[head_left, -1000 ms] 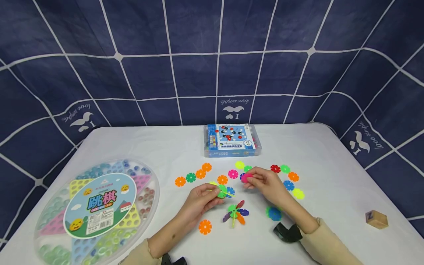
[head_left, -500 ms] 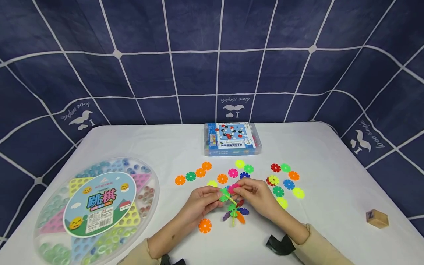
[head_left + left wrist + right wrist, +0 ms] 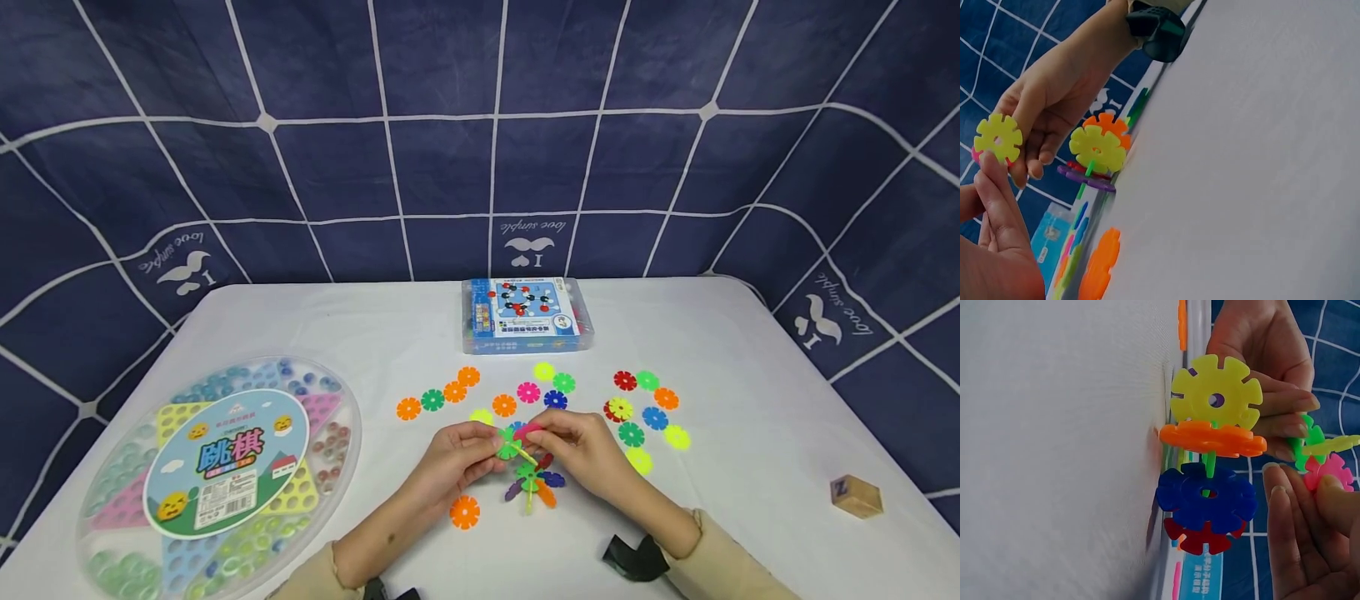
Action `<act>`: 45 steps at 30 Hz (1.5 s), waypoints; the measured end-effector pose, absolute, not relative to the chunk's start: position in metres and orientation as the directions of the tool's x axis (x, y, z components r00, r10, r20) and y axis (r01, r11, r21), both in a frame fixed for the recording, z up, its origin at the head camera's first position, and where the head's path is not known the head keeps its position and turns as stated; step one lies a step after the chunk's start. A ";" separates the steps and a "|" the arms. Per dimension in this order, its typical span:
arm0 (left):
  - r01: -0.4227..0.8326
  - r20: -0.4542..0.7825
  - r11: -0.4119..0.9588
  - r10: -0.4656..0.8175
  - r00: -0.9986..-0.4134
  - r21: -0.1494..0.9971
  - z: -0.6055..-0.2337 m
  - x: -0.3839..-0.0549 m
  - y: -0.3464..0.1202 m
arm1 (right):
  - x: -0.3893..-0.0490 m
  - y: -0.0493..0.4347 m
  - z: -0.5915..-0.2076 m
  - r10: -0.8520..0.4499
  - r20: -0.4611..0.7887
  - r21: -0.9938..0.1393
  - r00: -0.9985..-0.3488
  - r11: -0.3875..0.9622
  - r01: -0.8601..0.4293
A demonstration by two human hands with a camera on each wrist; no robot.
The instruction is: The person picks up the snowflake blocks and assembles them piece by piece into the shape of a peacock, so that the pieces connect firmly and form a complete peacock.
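By the built cluster [image 3: 529, 475], left hand [image 3: 463, 452] pinches a green-yellow starter [image 3: 509, 445], right hand [image 3: 583, 454] a maybe-attached pink disc [image 3: 1329, 470], loads of loose discs [image 3: 505, 406] beyond unused.

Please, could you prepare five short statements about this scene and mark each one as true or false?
1. The left hand holds a green disc. True.
2. The right hand holds nothing. False: it pinches a pink disc.
3. The blue box lies farther from the person than both hands. True.
4. The wooden block is left of both hands. False: the wooden block is to their right.
5. The assembled piece has one colour only. False: the assembled piece has several colours.
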State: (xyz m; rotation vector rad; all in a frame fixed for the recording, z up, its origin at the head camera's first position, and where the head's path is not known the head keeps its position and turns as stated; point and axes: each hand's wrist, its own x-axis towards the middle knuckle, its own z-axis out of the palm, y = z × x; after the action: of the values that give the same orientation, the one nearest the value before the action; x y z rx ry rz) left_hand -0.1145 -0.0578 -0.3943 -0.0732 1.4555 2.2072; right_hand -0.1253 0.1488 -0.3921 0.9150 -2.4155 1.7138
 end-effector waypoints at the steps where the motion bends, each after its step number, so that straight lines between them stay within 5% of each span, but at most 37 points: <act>1: -0.431 -0.311 -0.310 0.370 -0.876 0.847 -0.394 -0.114 -0.058 | -0.125 0.148 -0.393 -0.442 0.370 -0.838 -0.817 0.220 -0.499; 9: -0.445 -0.316 -0.337 0.374 -0.872 0.830 -0.392 -0.113 -0.057 | -0.122 0.143 -0.393 -0.423 0.430 -0.797 -0.797 0.238 -0.556; 18: -0.374 -0.261 -0.352 0.329 -0.908 0.858 -0.392 -0.117 -0.059 | -0.136 0.159 -0.389 -0.338 0.203 -0.908 -0.919 0.287 -0.307; 25: -0.378 -0.289 -0.346 0.282 -0.915 0.858 -0.397 -0.121 -0.064 | -0.167 0.193 -0.389 -0.192 0.145 -0.704 -0.971 0.669 -0.238; 36: -0.386 -0.295 -0.305 0.304 -0.906 0.871 -0.403 -0.121 -0.063 | -0.186 0.180 -0.394 -0.328 -0.014 -0.513 -0.944 0.813 -0.275; 41: -0.391 -0.303 -0.278 0.313 -0.900 0.877 -0.403 -0.121 -0.062 | -0.180 0.177 -0.392 -0.354 0.046 -0.627 -0.934 0.718 -0.302; 45: -0.393 -0.297 -0.247 0.349 -0.889 0.886 -0.402 -0.120 -0.061 | -0.164 0.173 -0.385 -0.436 0.102 -0.845 -0.894 0.437 -0.310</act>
State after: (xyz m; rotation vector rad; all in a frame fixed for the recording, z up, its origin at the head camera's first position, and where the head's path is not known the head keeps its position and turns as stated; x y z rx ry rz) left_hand -0.1199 -0.0607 -0.4022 -0.0525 1.5556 2.1657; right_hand -0.1635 0.1734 -0.3851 0.7240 -2.7716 1.5831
